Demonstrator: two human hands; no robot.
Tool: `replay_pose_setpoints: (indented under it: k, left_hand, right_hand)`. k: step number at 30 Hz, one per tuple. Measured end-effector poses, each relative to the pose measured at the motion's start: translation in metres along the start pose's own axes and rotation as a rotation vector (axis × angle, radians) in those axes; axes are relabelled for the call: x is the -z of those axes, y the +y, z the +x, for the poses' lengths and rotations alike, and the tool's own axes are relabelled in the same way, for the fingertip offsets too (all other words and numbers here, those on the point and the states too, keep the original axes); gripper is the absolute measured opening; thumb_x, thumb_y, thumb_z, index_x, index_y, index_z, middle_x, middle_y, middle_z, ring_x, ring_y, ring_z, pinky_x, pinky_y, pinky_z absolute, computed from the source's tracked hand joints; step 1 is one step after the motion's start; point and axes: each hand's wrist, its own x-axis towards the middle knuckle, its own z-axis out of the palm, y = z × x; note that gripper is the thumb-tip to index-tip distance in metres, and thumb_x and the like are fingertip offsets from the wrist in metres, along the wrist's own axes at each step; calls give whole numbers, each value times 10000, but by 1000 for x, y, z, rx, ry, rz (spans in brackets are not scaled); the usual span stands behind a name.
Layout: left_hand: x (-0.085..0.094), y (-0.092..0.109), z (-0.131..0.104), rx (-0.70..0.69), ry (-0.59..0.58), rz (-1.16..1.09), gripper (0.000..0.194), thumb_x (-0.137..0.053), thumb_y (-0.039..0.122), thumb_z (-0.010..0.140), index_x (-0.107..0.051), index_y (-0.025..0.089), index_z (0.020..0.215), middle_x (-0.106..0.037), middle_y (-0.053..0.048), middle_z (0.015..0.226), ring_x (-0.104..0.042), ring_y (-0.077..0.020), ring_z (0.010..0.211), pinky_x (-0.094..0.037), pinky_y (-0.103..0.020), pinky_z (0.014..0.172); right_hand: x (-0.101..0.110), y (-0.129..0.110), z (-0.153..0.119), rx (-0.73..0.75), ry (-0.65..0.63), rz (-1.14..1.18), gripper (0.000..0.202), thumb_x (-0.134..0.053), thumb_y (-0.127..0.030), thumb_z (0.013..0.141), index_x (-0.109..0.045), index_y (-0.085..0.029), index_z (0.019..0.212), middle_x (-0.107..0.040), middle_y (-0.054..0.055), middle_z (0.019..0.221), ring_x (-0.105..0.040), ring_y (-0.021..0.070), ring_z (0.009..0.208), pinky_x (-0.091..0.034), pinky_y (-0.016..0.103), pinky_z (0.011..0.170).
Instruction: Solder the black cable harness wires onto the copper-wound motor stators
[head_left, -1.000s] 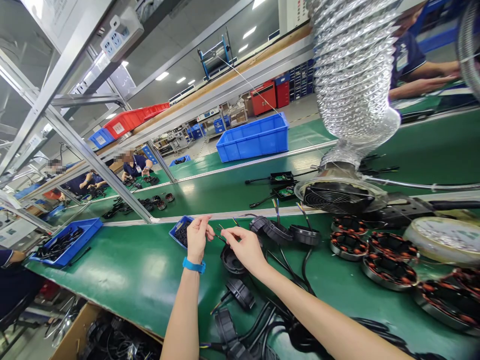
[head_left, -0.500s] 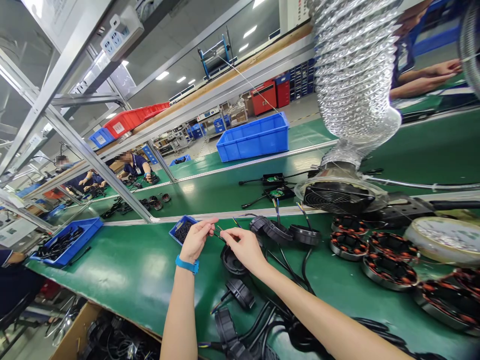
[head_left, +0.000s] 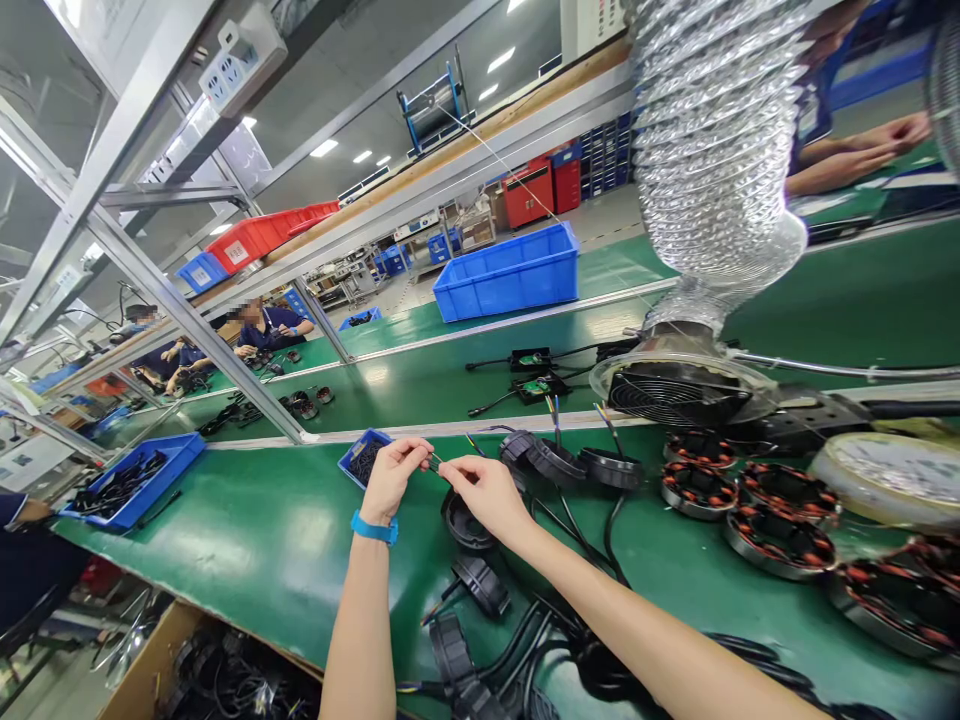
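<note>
My left hand [head_left: 395, 482], with a blue band at the wrist, pinches thin wires [head_left: 434, 461] between thumb and forefinger. From the other side my right hand [head_left: 486, 492] closes its fingertips on the same wires; their far ends are hidden by the fingers. Under the right hand lies a round black plastic cover [head_left: 465, 522] with a cable. More black covers [head_left: 553, 462] with coloured wire ends stand just right of the hand. Behind my left hand sits a small blue bin [head_left: 365, 455] of small black pieces.
Copper-wound stator rings [head_left: 780, 542] lie at the right, below a fan [head_left: 671, 390] on a foil duct [head_left: 720, 150]. Circuit boards with cables [head_left: 536, 388] lie on the belt behind. A blue bin of cables [head_left: 176, 458] stands left. Co-workers sit farther along.
My hands stay nearly in place, with the left fingertips shifted slightly on the wires. The circuit boards on the belt have moved left. A co-worker at the back has shifted their hands.
</note>
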Motion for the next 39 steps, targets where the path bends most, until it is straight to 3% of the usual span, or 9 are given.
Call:
replay_pose_setpoints:
  k: [15, 39]
  left_hand:
    - [0, 1, -1, -85, -43, 142, 182, -661, 332, 842, -674, 152, 867, -616, -15, 812, -544, -118, 719, -448, -231, 699]
    - [-3, 7, -4, -98, -52, 211, 185, -635, 337, 853, -664, 156, 869, -620, -34, 863, -566, -145, 785, -468, -251, 727]
  right_hand:
    - [0, -1, 0, -22, -12, -8, 343, -521, -396, 835, -731, -164, 695, -690, 48, 661, -583, 184, 605, -410, 276, 582]
    - [1, -3, -1, -31, -19, -10, 311, -531, -366, 828, -740, -167, 714, -718, 52, 697, -625, 197, 649, -434, 275, 607]
